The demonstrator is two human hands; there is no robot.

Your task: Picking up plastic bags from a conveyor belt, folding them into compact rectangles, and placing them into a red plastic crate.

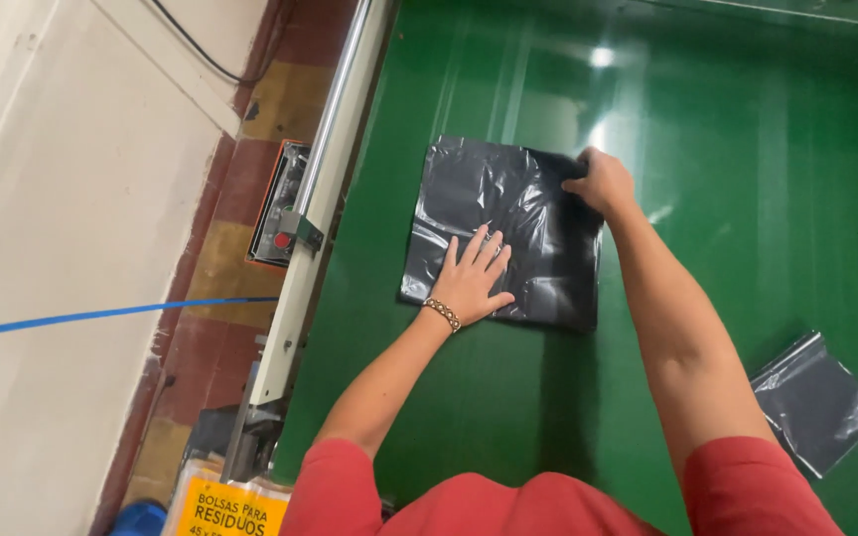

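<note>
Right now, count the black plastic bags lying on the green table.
2. One black bag lies mid-table, with the left hand flat on it and the right hand at its far corner. A smaller folded bag lies at the right edge.

Yellow package label (pixel 235 506) with dark lettering, bottom left edge, beside green table, partly cut off.

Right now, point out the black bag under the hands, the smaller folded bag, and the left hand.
black bag (pixel 538 213), head view: glossy middle of the sheet.
smaller folded bag (pixel 814 402), head view: its centre.
left hand (pixel 474 278), head view: back of the hand.
</note>
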